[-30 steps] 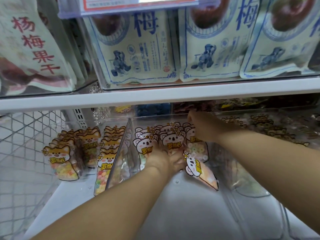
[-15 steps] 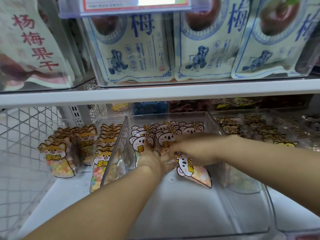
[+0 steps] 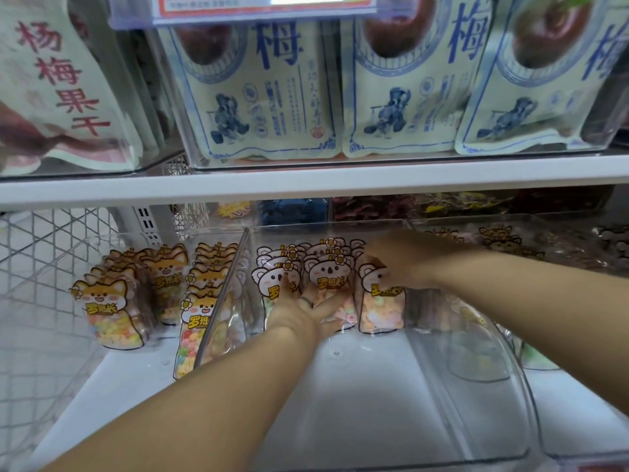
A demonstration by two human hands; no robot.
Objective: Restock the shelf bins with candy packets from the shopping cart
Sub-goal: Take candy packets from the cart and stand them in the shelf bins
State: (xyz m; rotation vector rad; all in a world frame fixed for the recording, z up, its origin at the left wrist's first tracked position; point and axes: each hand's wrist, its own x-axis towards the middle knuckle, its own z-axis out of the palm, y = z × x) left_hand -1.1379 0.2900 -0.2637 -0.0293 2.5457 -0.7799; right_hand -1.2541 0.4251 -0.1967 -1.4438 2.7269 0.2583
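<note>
- Clear bin (image 3: pixel 374 403): koala packets (image 3: pixel 326 270) stand at the back; front half unfilled.
- Left hand (image 3: pixel 303 311): fingers spread, pressing packets.
- Right hand (image 3: pixel 405 264): fingers curled round end packet (image 3: pixel 381 311).

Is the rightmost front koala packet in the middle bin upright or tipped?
Upright: the koala packet stands on its bottom edge in the clear bin, printed face forward.

Bare left forearm (image 3: pixel 211 386), bare right forearm (image 3: pixel 510 294), left hand (image 3: pixel 299 316) with thin dark ring (image 3: pixel 307 300) on one of its fingers (image 3: pixel 304 291)
</note>
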